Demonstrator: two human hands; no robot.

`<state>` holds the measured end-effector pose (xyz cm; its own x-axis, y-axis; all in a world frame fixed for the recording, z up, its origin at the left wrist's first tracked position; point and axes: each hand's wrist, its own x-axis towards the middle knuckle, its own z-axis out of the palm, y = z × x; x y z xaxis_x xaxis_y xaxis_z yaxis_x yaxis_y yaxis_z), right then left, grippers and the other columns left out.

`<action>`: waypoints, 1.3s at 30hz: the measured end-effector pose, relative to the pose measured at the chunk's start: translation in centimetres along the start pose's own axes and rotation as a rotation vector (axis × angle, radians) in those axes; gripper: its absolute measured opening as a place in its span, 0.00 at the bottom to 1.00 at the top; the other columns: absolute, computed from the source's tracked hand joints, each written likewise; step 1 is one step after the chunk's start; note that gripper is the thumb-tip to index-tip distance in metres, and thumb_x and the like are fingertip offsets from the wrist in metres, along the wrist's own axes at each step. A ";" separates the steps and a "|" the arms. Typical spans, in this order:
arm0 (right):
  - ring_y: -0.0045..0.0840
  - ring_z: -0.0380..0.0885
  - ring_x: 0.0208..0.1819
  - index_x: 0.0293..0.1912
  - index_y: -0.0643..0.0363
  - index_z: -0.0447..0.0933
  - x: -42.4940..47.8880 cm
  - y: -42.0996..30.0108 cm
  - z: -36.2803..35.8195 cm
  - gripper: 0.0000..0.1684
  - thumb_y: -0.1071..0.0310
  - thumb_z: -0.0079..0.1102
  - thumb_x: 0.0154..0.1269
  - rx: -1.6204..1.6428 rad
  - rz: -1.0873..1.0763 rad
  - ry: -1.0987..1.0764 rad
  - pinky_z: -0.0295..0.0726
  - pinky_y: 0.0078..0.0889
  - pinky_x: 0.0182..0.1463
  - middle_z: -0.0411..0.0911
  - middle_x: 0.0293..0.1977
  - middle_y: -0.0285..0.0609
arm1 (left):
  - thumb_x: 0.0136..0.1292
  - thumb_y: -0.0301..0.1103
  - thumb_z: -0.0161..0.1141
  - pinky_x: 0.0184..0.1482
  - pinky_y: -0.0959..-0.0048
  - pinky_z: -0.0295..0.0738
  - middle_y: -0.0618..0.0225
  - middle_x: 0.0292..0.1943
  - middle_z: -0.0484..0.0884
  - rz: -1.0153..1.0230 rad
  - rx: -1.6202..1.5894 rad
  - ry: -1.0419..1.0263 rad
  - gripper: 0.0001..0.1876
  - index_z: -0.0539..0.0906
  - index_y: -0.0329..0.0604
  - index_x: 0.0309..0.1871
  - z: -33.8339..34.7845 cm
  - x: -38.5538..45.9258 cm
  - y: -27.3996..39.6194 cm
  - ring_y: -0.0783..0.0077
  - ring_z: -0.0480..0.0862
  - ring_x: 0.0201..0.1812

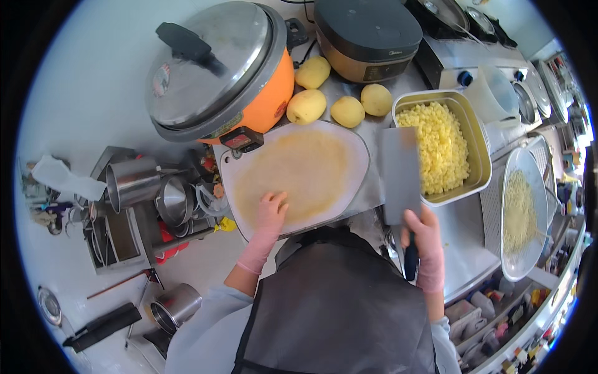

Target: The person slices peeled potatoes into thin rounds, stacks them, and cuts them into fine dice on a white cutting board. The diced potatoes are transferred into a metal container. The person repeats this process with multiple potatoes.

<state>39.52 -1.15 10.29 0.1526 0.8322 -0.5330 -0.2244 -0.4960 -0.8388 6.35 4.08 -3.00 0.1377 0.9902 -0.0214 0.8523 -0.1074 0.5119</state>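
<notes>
A Chinese cleaver (401, 180) is gripped by its dark handle in my right hand (429, 240), which wears a pink glove. Its broad blade points away from me and covers part of the near-left wall of a rectangular metal pan (485, 173). Whether blade and pan touch, I cannot tell. Small yellow cubes, apparently diced potato (444, 149), fill much of the pan. My left hand (272, 216), also gloved, is over the near-left part of a stained white cutting board (303, 173) and holds nothing. Several peeled potatoes (306, 106) lie just beyond the board.
A large orange cooker (266, 93) with a steel lid overhangs the board's far-left corner. Behind the potatoes sits a dark rice cooker (369, 32). At right are a translucent plastic jug (493, 93) and an oval colander (509, 161) holding pale shreds. Steel pots (133, 182) stand left.
</notes>
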 end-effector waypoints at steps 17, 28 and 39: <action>0.44 0.79 0.39 0.41 0.62 0.73 7.0 6.0 9.4 0.12 0.73 0.46 0.56 -1.128 -0.094 -0.078 0.78 0.42 0.42 0.78 0.35 0.53 | 0.52 0.19 0.55 0.39 0.65 0.75 0.58 0.33 0.78 0.545 -0.217 -0.126 0.09 0.78 0.39 0.37 -4.0 6.8 10.5 0.57 0.79 0.35; 0.44 0.77 0.43 0.53 0.56 0.66 6.8 6.7 9.5 0.21 0.71 0.46 0.58 -1.080 -0.045 -0.055 0.76 0.43 0.44 0.77 0.41 0.53 | 0.57 0.38 0.58 0.57 0.56 0.62 0.51 0.53 0.69 0.640 0.083 -0.003 0.25 0.70 0.43 0.59 1.2 20.0 21.0 0.49 0.69 0.54; 0.54 0.74 0.40 0.53 0.63 0.64 4.1 9.0 6.4 0.22 0.61 0.49 0.62 -0.871 -0.055 0.039 0.72 0.51 0.45 0.76 0.35 0.62 | 0.52 0.42 0.59 0.48 0.57 0.70 0.48 0.54 0.71 -0.034 0.926 -0.346 0.35 0.61 0.42 0.64 2.4 26.6 13.5 0.52 0.73 0.54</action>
<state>31.98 -0.60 1.25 0.1780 0.8596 -0.4789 0.5970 -0.4812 -0.6418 22.77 28.72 1.30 0.1201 0.9292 -0.3494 0.8965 -0.2527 -0.3639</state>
